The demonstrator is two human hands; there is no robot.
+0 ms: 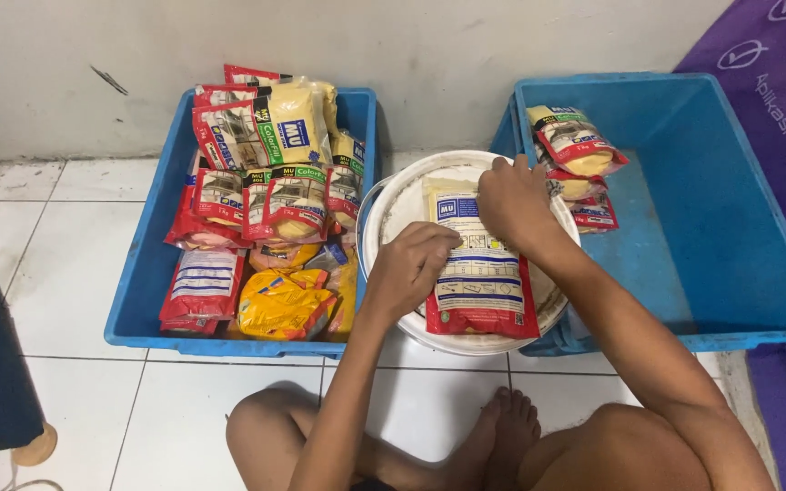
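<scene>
A flat red, white and yellow powder packet lies face up across the top of a white bucket. My left hand rests on the packet's left edge with its fingers curled against it. My right hand presses down on the packet's upper right corner, near the bucket's far rim. Both hands touch the same packet. My bare knees and feet show at the bottom of the view.
A blue crate on the left is piled with several similar packets and a crumpled yellow bag. A second blue crate on the right holds a few packets at its left wall. White tiled floor, grey wall behind, purple mat at right.
</scene>
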